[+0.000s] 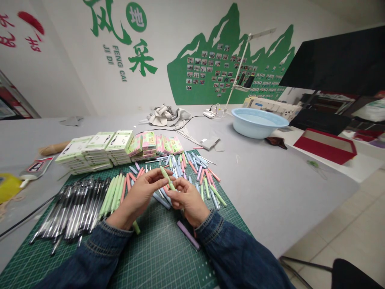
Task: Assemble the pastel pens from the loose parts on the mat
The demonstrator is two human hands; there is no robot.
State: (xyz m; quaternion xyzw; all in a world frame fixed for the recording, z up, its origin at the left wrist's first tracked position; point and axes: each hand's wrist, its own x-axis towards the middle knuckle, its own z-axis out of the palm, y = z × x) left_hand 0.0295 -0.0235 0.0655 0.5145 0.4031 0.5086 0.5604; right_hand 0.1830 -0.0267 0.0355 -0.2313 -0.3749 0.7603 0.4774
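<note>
Both hands meet over a green cutting mat (156, 245) around a light green pen (166, 176). My left hand (144, 192) pinches its upper part between thumb and fingers. At the pen's lower end, the fingers of my right hand (189, 200) are closed on it. Behind the hands lies a loose heap of pastel pen parts (195, 168) in blue, pink, green and purple. A purple pen part (188, 236) rests on the mat below my right wrist. Left of my hands are a row of green pens (113, 193) and many clear, black-ended pens (75, 204).
Stacked white-and-green boxes (98, 146) and small pink-and-green boxes (148, 142) stand behind the mat. A blue basin (258, 124) sits at back right, near a sewing machine (272, 106). Grey cloth (168, 115) lies by the wall. A yellow bottle (10, 188) is far left.
</note>
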